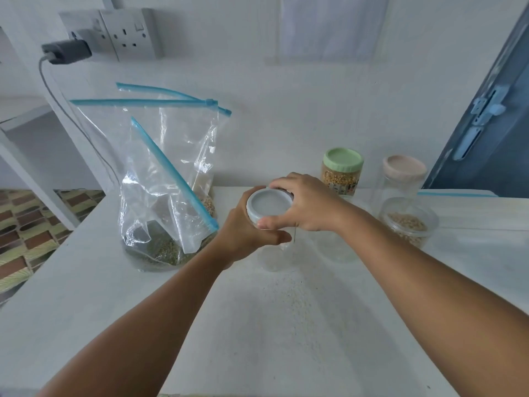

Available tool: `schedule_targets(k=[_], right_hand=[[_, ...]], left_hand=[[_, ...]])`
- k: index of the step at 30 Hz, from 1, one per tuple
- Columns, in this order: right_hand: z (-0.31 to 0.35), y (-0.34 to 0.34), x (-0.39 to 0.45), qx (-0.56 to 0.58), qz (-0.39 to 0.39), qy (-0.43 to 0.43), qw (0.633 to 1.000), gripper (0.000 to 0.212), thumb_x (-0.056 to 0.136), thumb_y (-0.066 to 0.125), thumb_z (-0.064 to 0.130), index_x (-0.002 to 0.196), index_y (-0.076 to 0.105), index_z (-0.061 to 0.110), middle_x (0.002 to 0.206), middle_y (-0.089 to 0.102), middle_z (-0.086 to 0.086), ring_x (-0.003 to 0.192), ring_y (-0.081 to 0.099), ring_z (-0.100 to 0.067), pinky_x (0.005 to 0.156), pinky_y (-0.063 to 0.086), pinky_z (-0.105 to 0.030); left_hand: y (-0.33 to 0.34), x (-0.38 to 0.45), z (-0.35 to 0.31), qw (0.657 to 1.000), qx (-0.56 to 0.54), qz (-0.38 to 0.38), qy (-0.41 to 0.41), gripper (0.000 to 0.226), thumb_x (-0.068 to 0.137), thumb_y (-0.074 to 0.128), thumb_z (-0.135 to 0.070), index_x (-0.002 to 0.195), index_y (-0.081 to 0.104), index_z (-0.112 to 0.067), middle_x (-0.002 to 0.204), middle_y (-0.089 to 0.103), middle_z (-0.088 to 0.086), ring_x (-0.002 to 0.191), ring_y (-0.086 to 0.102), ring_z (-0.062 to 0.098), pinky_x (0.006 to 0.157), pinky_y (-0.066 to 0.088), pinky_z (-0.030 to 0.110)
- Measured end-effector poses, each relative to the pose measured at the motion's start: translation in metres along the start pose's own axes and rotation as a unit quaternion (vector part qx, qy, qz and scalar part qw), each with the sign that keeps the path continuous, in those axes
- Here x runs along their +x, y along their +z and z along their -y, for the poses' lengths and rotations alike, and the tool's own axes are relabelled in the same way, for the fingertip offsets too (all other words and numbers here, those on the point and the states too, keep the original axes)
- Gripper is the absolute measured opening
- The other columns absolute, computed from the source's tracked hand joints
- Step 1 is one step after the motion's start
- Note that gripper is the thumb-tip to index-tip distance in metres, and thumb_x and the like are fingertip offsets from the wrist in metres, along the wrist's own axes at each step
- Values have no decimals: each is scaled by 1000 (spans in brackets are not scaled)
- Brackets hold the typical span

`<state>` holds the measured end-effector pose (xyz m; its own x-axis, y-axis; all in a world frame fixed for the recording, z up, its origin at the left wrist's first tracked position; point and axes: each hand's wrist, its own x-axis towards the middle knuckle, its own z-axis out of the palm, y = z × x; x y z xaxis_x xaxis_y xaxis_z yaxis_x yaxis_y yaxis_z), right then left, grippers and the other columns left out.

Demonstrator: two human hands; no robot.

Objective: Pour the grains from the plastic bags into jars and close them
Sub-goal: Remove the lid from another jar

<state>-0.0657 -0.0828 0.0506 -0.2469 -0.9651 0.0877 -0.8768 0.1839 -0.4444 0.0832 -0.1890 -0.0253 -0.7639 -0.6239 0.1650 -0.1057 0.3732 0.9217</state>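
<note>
A clear jar stands in the middle of the white table, capped by a grey-white lid. My left hand wraps around the jar's upper body. My right hand grips the lid's rim from above and the right. To the left stand three clear zip bags with blue seals: the front bag holds green-brown grains at its bottom, and the rear bag holds pale grains. What the jar holds is hidden by my hands.
A green-lidded jar of yellow grains stands at the back. A pink-lidded clear jar and an open tub of pale grains sit to the right. Fine grains lie spilled on the table. A wall socket with charger is at upper left.
</note>
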Motion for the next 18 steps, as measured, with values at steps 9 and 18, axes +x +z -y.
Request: schedule_targets(k=[9, 18], right_hand=[[-6, -1, -4, -10, 29, 29, 999, 102, 66, 68, 88, 151, 45, 37, 143, 46, 11, 135, 41, -14, 111, 40, -43], [-4, -12, -6, -66, 81, 27, 994, 93, 79, 63, 82, 157, 31, 44, 151, 41, 10, 138, 31, -22, 114, 33, -48]], left_hand=[[-2, -1, 0, 1000, 13, 18, 1, 99, 57, 100, -37, 139, 45, -41, 128, 62, -17, 121, 60, 6, 103, 55, 43], [-4, -2, -6, 999, 20, 33, 0, 105, 55, 102, -40, 140, 40, -37, 131, 55, -15, 122, 56, 3, 104, 54, 41]])
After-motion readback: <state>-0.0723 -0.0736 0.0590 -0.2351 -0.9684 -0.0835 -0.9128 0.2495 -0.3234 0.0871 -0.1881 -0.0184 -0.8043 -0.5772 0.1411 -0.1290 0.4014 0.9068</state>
